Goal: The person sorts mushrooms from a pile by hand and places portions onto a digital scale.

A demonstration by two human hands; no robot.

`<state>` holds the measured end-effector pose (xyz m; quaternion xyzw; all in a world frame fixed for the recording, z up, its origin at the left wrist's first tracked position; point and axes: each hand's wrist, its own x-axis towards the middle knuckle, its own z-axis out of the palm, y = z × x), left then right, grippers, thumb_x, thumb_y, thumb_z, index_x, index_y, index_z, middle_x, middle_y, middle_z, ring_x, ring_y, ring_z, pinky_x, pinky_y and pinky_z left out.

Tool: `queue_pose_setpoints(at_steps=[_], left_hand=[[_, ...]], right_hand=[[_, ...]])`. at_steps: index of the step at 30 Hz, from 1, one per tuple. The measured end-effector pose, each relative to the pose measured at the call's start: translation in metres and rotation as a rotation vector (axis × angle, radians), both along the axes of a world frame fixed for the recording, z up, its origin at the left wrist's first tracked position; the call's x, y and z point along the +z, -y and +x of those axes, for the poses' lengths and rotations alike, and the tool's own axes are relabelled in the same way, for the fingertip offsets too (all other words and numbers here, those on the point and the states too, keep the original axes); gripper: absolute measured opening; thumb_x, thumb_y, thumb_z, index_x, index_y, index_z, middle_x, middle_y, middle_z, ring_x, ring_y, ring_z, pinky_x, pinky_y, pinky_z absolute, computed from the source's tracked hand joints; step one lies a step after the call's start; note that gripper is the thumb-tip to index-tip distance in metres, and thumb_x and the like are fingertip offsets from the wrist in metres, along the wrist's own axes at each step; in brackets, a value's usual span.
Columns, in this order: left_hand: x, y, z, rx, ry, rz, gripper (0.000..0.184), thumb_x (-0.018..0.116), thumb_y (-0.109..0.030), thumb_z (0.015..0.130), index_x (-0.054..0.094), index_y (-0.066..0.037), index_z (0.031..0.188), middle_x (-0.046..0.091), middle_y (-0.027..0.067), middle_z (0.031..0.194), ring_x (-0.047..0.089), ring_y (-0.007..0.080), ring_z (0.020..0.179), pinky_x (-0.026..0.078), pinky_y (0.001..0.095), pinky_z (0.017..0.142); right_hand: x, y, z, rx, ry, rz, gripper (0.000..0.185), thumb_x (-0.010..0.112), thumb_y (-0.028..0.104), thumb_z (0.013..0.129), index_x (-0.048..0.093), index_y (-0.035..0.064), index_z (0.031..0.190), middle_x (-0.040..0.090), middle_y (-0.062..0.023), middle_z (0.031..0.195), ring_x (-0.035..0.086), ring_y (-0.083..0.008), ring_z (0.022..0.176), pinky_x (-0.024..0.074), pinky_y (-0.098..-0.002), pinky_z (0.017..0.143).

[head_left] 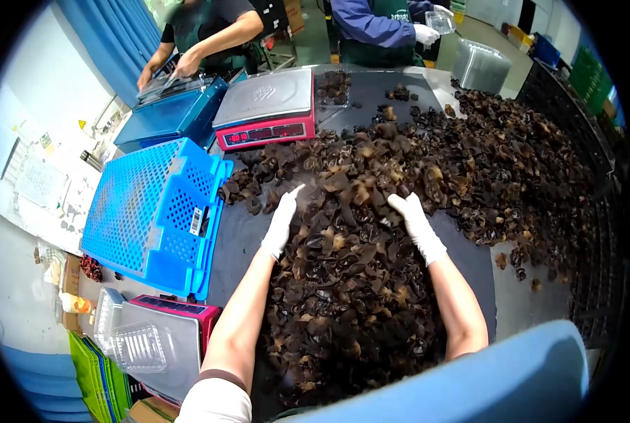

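A large heap of wood ear mushrooms (pixel 350 282), dark brown and frilled, spreads over the dark table top. My left hand (pixel 282 222), in a white glove, rests against the heap's left side with one digit stretched out. On the right side lies my right hand (pixel 415 224), also gloved, its thumb pointing toward the middle. Both hands touch the mushrooms, apart from each other, and neither grips anything I can see. Some fingers are partly hidden by the heap. Between the hands, the mushrooms look slightly blurred.
An upturned blue crate (pixel 135 204) stands left, below a red digital scale (pixel 266 106). A second scale (pixel 167 345) carries clear plastic trays (pixel 140 347). Black crates (pixel 597 261) line the right. Two people stand across the table; one gloved hand (pixel 426 34) holds a clear container (pixel 442 22).
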<state>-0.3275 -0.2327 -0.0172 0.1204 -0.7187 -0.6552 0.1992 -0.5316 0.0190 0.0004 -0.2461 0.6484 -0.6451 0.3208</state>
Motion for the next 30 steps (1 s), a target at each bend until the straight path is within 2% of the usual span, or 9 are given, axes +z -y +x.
queue_pose_setpoints(at_steps=[1,2,4,6,10,18,21,26,30], left_hand=[[0.009,-0.006,0.008,0.010,-0.002,-0.226,0.059,0.040,-0.043,0.103,0.043,-0.002,0.146,0.046,0.0104,0.148,0.039,0.0197,0.137,0.022,0.0358,0.118],[0.004,-0.008,0.011,-0.071,-0.030,-0.161,0.060,0.040,-0.044,0.103,0.043,-0.003,0.146,0.046,0.0102,0.148,0.039,0.0218,0.138,0.018,0.0365,0.120],[0.031,-0.036,0.024,-0.042,0.042,-0.223,0.047,0.042,-0.027,0.103,0.044,-0.005,0.145,0.045,0.0123,0.148,0.035,0.0238,0.142,0.014,0.0390,0.121],[0.050,-0.056,0.039,0.014,0.075,-0.580,0.049,0.049,-0.024,0.100,0.044,-0.011,0.146,0.044,0.0160,0.148,0.035,0.0325,0.140,0.022,0.0435,0.118],[0.040,-0.080,0.069,0.098,0.121,-0.883,0.052,0.055,-0.026,0.096,0.045,-0.011,0.145,0.048,0.0230,0.138,0.040,0.0381,0.132,0.030,0.0451,0.114],[0.085,-0.146,0.149,0.045,0.015,-1.169,0.056,0.062,-0.030,0.090,0.047,-0.005,0.138,0.049,0.0217,0.136,0.042,0.0425,0.126,0.034,0.0486,0.107],[0.071,-0.156,0.180,-0.028,0.009,-1.130,0.054,0.064,-0.029,0.087,0.050,-0.009,0.136,0.042,0.0222,0.141,0.040,0.0433,0.127,0.034,0.0503,0.108],[0.072,-0.172,0.225,-0.206,0.160,-1.179,0.046,0.065,-0.025,0.082,0.058,-0.017,0.127,0.036,0.0254,0.147,0.045,0.0451,0.123,0.039,0.0501,0.106],[0.104,-0.177,0.260,-0.163,0.307,-1.085,0.042,0.059,-0.019,0.080,0.054,-0.017,0.121,0.046,0.0208,0.141,0.064,0.0376,0.088,0.052,0.0481,0.080]], right_hand=[[0.025,0.000,0.017,0.072,-0.182,-0.026,0.056,0.066,0.031,0.089,0.053,0.0071,0.137,0.058,-0.0109,0.132,0.053,-0.0235,0.123,0.0392,-0.0378,0.106],[0.049,0.001,0.034,0.126,-0.363,-0.063,0.051,0.067,0.032,0.087,0.057,0.0109,0.133,0.059,-0.0100,0.133,0.052,-0.0242,0.126,0.0388,-0.0386,0.108],[0.067,-0.002,0.052,0.222,-0.577,-0.023,0.053,0.067,0.034,0.086,0.056,0.0139,0.134,0.057,-0.0112,0.136,0.049,-0.0283,0.130,0.0368,-0.0419,0.110],[0.076,-0.004,0.078,0.261,-0.668,0.098,0.055,0.070,0.038,0.083,0.055,0.0201,0.134,0.055,-0.0157,0.138,0.044,-0.0362,0.134,0.0353,-0.0490,0.110],[0.088,-0.021,0.133,0.211,-0.905,0.216,0.052,0.075,0.037,0.077,0.059,0.0182,0.124,0.057,-0.0181,0.123,0.051,-0.0386,0.115,0.0424,-0.0472,0.099],[0.095,-0.074,0.218,0.143,-1.169,0.191,0.049,0.073,0.035,0.074,0.061,0.0162,0.117,0.058,-0.0133,0.119,0.051,-0.0374,0.112,0.0407,-0.0487,0.094],[0.095,-0.089,0.253,0.155,-1.396,0.340,0.039,0.066,0.037,0.078,0.063,0.0179,0.111,0.057,-0.0107,0.113,0.044,-0.0308,0.116,0.0323,-0.0458,0.099],[0.098,-0.115,0.293,0.359,-1.479,0.469,0.030,0.065,0.035,0.077,0.070,0.0184,0.101,0.058,-0.0086,0.113,0.045,-0.0309,0.119,0.0318,-0.0503,0.101],[0.111,-0.144,0.312,0.362,-1.326,0.460,0.022,0.060,0.030,0.076,0.075,0.0190,0.088,0.066,-0.0032,0.110,0.051,-0.0323,0.118,0.0295,-0.0527,0.105]])
